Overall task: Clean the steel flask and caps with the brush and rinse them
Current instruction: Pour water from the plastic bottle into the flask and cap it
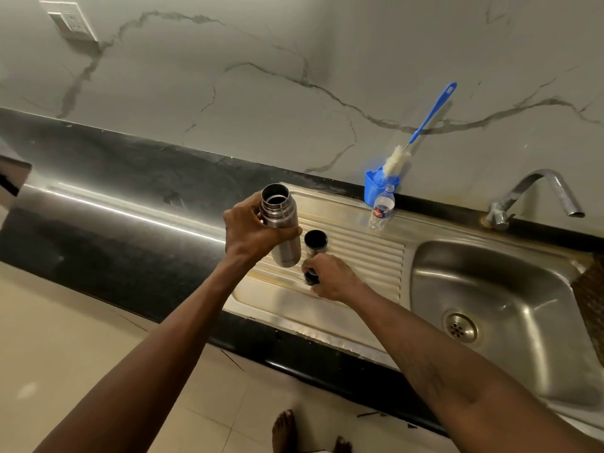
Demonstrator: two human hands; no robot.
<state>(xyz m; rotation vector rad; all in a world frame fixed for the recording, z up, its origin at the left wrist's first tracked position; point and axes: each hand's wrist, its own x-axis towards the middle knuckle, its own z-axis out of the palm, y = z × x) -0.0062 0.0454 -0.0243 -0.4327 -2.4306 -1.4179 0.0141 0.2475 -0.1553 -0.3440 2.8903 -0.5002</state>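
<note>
My left hand (250,232) grips the steel flask (281,223) around its upper body, upright with its mouth uncovered, over the ribbed steel drainboard (362,253). Just right of the flask a steel cup-shaped cap (315,242) stands mouth up on the drainboard. My right hand (330,277) holds a small dark inner cap (310,278) down at the drainboard, below the cup cap. The bottle brush (421,125), with a blue handle and white bristles, leans on the wall in a blue holder (372,188) behind the drainboard, away from both hands.
A small clear plastic water bottle (381,209) stands in front of the blue holder. The sink basin (510,289) with its drain lies to the right, under a steel tap (539,194). A black counter (98,197) runs left. A wall socket (70,19) is at top left.
</note>
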